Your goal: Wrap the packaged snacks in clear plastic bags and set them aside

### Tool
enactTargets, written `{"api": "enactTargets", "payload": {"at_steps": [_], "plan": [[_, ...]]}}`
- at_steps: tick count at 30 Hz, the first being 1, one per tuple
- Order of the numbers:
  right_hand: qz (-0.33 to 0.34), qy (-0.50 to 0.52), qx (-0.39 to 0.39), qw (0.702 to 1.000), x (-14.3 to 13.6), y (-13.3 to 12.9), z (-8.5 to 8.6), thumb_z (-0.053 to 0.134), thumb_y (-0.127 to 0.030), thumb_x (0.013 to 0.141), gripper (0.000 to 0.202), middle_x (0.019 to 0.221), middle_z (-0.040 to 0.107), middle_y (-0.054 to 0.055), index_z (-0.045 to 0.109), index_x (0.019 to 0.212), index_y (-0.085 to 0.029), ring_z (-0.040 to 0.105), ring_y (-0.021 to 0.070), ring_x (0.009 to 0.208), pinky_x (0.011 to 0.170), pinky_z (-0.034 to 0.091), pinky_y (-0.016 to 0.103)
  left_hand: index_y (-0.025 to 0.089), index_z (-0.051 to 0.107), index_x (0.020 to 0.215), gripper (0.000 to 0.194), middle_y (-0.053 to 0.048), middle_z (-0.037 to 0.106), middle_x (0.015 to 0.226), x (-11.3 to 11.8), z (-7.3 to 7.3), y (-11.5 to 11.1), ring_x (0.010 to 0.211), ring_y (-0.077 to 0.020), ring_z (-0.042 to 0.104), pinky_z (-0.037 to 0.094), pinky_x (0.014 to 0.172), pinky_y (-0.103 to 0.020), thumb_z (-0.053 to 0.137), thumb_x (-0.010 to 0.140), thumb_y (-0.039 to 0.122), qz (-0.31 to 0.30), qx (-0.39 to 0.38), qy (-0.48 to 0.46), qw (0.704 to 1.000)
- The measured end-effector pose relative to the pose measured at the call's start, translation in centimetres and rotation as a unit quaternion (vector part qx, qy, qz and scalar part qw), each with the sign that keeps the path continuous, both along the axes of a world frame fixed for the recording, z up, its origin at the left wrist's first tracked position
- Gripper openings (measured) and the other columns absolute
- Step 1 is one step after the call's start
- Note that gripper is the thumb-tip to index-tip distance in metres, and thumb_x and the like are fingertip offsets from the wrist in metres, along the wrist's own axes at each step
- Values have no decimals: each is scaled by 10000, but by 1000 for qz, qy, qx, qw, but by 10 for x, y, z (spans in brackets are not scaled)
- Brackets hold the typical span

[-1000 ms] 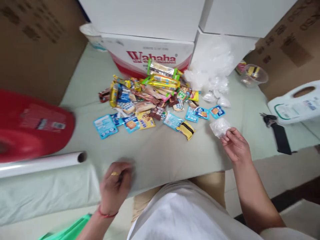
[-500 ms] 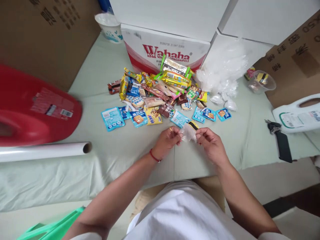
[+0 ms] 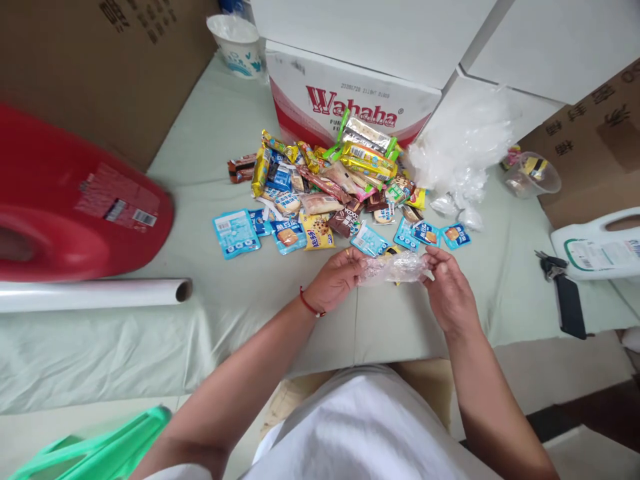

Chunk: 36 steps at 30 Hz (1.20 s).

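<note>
Clear, crinkled plastic bag (image 3: 393, 268), shiny and see-through, stretched sideways just right of frame centre; left hand (image 3: 334, 280) and right hand (image 3: 451, 292), each grip pinching one end; wrapped snacks (image 3: 325, 185) heaped above on the surface (image 3: 240, 293).

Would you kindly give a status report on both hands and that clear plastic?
Left hand, right hand: pinching opposite ends. Clear plastic: crumpled, spread between them. Yellow packet partly hidden behind it; snack pile just beyond.
</note>
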State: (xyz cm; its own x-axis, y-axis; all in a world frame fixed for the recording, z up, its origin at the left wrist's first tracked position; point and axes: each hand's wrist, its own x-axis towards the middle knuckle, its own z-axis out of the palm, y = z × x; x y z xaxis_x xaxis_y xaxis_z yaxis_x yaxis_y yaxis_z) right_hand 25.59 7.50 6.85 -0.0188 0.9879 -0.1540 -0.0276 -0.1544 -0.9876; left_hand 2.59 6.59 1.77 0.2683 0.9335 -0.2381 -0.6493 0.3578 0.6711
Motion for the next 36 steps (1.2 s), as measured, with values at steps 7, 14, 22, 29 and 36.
{"api": "enactTargets", "payload": {"at_steps": [7, 14, 22, 29, 36], "plan": [[-122, -207, 144, 960, -14, -17, 6, 672, -546, 953, 289, 944, 637, 38, 697, 1012, -264, 584, 186, 839, 736, 504, 308, 198, 537, 760, 314, -54, 694, 995, 10, -7, -2, 966, -190, 665, 516, 882, -337, 815, 789, 341, 139, 138, 171, 965], [-18, -48, -67, 996, -48, -11, -14, 939, -454, 661, 649, 928, 700, 4, 618, 1198, -281, 631, 177, 802, 692, 525, 291, 202, 567, 788, 221, -87, 650, 1159, 14, 2, -14, 1130, -223, 673, 548, 979, -395, 746, 885, 288, 182, 223, 220, 932], [-74, -17, -1, 997, -42, -12, -9, 837, -349, 785, 500, 873, 642, -39, 599, 1222, -305, 624, 145, 802, 791, 511, 289, 211, 510, 776, 304, -3, 628, 909, 8, -16, 1, 830, -150, 620, 494, 804, -304, 803, 712, 260, 260, 51, 165, 950], [-13, -106, 60, 992, -44, -18, -6, 800, -317, 843, 489, 885, 644, -19, 580, 1279, -323, 590, 171, 806, 744, 486, 297, 226, 687, 1074, 198, -84, 630, 1111, -3, 3, -16, 1032, -231, 588, 475, 900, -368, 618, 937, 352, 260, 267, 403, 836], [60, -118, 73, 988, -52, -26, -11, 785, -349, 871, 478, 882, 636, -16, 584, 1304, -341, 589, 175, 799, 788, 496, 330, 232, 712, 940, 211, -55, 688, 861, 5, -2, -18, 870, -230, 599, 460, 830, -365, 571, 1001, 376, 199, 268, 481, 811]]}}
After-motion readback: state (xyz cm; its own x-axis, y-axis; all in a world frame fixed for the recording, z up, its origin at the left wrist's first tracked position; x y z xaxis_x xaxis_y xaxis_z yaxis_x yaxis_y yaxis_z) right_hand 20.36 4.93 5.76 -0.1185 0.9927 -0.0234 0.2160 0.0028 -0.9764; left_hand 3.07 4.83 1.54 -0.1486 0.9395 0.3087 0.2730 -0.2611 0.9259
